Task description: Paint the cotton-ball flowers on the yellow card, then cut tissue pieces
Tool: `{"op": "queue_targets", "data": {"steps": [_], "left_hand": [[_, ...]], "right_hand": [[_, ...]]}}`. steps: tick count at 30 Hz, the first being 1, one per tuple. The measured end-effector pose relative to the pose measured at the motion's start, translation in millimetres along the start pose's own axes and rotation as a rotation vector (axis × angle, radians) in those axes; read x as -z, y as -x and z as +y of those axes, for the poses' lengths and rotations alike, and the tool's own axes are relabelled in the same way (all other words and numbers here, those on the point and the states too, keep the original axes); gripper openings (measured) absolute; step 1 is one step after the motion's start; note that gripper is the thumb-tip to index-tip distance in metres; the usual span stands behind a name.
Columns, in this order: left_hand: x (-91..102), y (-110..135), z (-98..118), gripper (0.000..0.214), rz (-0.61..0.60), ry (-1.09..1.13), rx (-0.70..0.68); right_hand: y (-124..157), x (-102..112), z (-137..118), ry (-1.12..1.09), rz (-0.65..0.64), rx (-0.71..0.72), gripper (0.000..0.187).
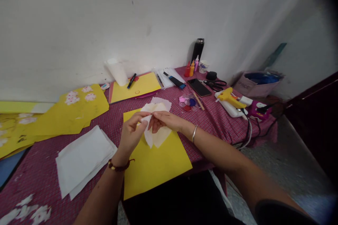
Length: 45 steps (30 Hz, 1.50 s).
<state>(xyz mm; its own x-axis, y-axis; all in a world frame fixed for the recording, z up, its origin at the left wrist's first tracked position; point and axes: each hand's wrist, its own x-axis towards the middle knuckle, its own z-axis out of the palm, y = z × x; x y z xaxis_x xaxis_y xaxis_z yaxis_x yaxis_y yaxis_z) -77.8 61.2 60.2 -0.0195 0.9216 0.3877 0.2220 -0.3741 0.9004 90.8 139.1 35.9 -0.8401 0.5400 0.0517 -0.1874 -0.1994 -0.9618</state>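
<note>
My left hand (131, 134) and my right hand (166, 120) meet over a yellow sheet (154, 163) that lies at the near edge of the table. Both pinch a thin cream tissue paper (159, 135), folded and partly crumpled, with fingertips close together at its top edge. The tissue hangs below my fingers and rests against the yellow sheet. A second white tissue piece (161, 101) lies just behind my hands. My left wrist wears a brown bead bracelet, my right a metal bangle.
A stack of white sheets (83, 158) lies left of my hands. Yellow papers with white flowers (76, 107) spread at far left. A paint palette (188, 102), phone (199, 87), scissors (215, 84), glue gun (230, 97), paint bottles (191, 68) and flask (198, 50) sit at right.
</note>
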Motion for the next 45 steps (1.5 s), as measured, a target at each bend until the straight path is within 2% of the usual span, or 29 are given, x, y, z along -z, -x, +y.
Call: {"op": "queue_targets", "data": {"steps": [3,6,10,12,15,17,18,20,23,26,28,32,34,38,41,45], "left_hand": [[-6.6,1,3,0.022,-0.063,-0.03,-0.009],[-11.2,1,-1,0.017,-0.015,0.029,0.055],[-14.7,1,-8,0.026,0.031,0.064,0.08],[-12.5,-1,-9,0.029,0.135,0.079,0.059],[0.2,-8,-12,0.026,0.396,0.125,0.05],[12.2,-14,-17,0.022,0.511,0.179,0.121],[17.5,-17,-20,0.021,0.53,0.219,0.184],[24.2,-21,-25,0.024,0.479,0.338,0.347],[20.6,-22,-26,0.041,0.27,0.583,0.543],[7.0,-19,-21,0.054,0.079,0.726,0.586],[-1.4,-16,-20,0.055,0.018,0.716,0.569],[-6.8,-13,-24,0.045,0.057,0.58,0.492],[-4.3,-13,-26,0.038,0.142,0.521,0.46],[2.7,-13,-27,0.037,0.324,0.425,0.377],[3.2,-12,-24,0.036,0.354,0.332,0.32],[-0.6,-9,-19,0.036,0.279,0.245,0.317]], "right_hand": [[-2,1,7,-0.125,0.026,-0.003,0.061],[-3,0,10,-0.199,0.068,-0.005,0.054],[-4,-2,10,-0.208,0.106,-0.039,0.036],[-5,-2,10,-0.218,0.144,-0.034,0.033],[-5,0,7,-0.245,0.185,0.027,0.037],[-3,2,2,-0.253,0.145,0.071,0.046],[-1,2,-1,-0.251,0.111,0.087,0.051],[2,3,-6,-0.237,0.047,0.106,0.058],[5,3,-9,-0.197,-0.023,0.115,0.063],[6,1,-8,-0.167,-0.083,0.122,0.062],[7,0,-7,-0.167,-0.109,0.122,0.06],[7,0,-9,-0.167,-0.108,0.103,0.061],[8,3,-9,-0.134,-0.118,0.092,0.06],[7,10,-9,-0.064,-0.114,0.101,0.054],[4,14,-6,-0.048,0.01,0.14,0.048],[-4,15,0,-0.028,0.285,0.134,0.041]]}}
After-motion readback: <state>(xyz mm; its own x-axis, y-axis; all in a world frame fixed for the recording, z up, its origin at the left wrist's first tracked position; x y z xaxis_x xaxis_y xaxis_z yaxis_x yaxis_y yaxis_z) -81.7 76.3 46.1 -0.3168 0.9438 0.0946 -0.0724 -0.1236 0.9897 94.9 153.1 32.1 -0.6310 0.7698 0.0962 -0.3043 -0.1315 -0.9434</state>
